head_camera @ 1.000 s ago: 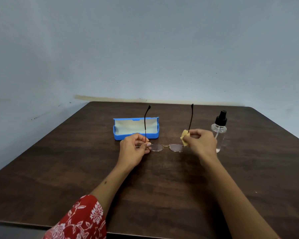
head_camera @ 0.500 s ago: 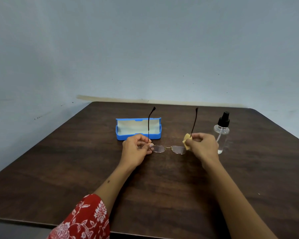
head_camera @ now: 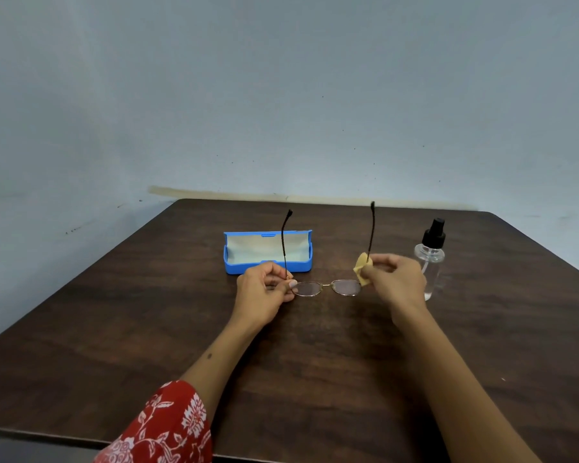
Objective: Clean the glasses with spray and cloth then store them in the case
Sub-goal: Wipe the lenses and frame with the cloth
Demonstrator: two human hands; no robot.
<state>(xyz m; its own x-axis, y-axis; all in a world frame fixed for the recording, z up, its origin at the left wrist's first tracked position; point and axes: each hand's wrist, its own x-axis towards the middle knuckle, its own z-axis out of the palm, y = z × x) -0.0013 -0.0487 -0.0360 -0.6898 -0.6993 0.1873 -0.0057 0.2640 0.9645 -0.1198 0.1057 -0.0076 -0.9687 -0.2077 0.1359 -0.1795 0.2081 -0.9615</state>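
I hold the glasses (head_camera: 328, 288) just above the table (head_camera: 147, 329), lenses facing me, their long side running left to right between my 2 hands. My left hand (head_camera: 264, 289) pinches the left corner. My right hand (head_camera: 393, 282) pinches the yellow cloth (head_camera: 361, 267) on the right corner, so it is nearer the lens I wipe next. The open blue case (head_camera: 268, 252) lies behind my left hand (so that hand is closer to it). The spray bottle (head_camera: 430, 259) stands just right of my right hand. Since 1 second ago, the arms of the glasses stand a bit straighter.
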